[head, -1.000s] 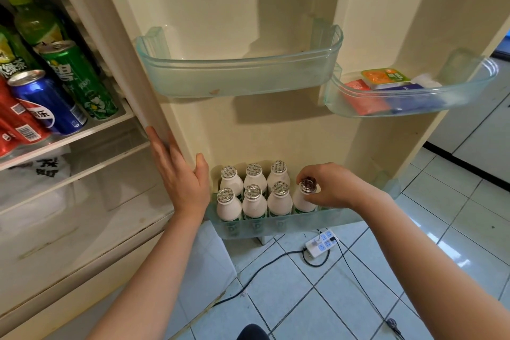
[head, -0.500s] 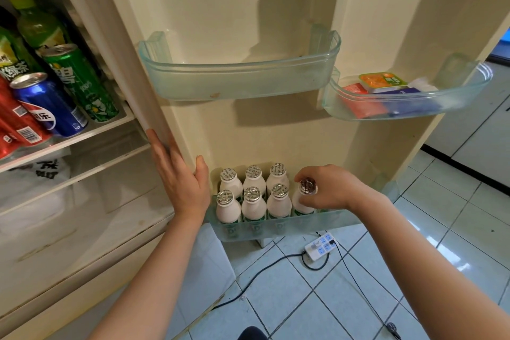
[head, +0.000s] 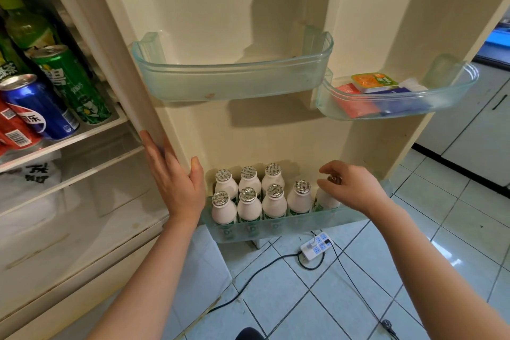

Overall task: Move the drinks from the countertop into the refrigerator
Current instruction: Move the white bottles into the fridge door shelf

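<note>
Several small white drink bottles (head: 249,207) with foil caps stand in two rows in the lowest door bin (head: 276,226) of the open refrigerator. My right hand (head: 350,188) is curled over the top of the rightmost white bottle (head: 325,200) in the front row, fingers and thumb around its cap. My left hand (head: 176,185) lies flat with straight fingers against the door's inner edge, just left of the bin.
Cans and green bottles (head: 66,85) crowd the fridge shelf at left. An empty door bin (head: 231,83) hangs above, and another bin (head: 397,102) at right holds flat packets. A power strip (head: 316,247) and cables lie on the tiled floor below.
My right hand has shifted right, off the fourth front bottle, which now stands free, and onto a bottle further right. My left hand stays on the door.
</note>
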